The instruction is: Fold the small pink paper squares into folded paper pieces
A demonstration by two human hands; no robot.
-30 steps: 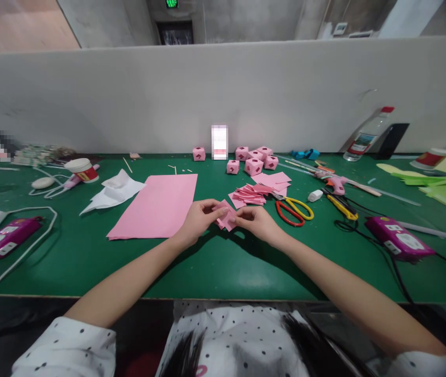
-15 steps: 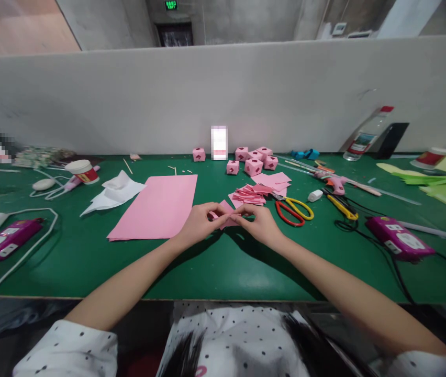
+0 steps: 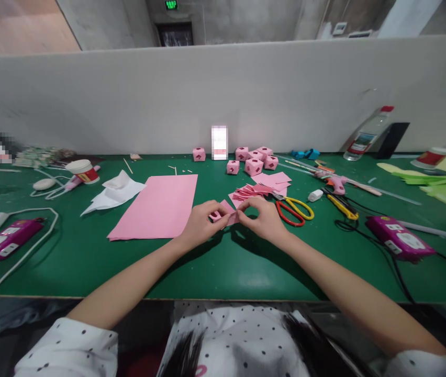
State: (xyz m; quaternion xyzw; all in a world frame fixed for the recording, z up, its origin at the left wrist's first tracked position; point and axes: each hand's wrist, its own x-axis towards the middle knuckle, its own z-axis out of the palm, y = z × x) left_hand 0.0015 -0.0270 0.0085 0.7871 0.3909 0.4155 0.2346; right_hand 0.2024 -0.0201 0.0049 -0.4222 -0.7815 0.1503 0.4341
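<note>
Between my hands is a small piece of pink paper, held just above the green table. My left hand pinches its left side, thumb against fingers. The thumb and forefinger of my right hand close on its right edge. Behind my fingers lies a pile of folded pink paper strips, partly covered by the right hand. Scissors with red and yellow handles rest beside that pile. A stack of large pink paper sheets lies left of my left hand.
Several pink paper cubes stand near the partition. On the right are a pink glue gun, a yellow cutter, a purple box with cords and a leaning bottle. White crumpled paper and a paper cup sit left.
My right hand has shifted slightly right and its fingertips have drawn away from the left hand's. More of the held pink paper shows between them.
</note>
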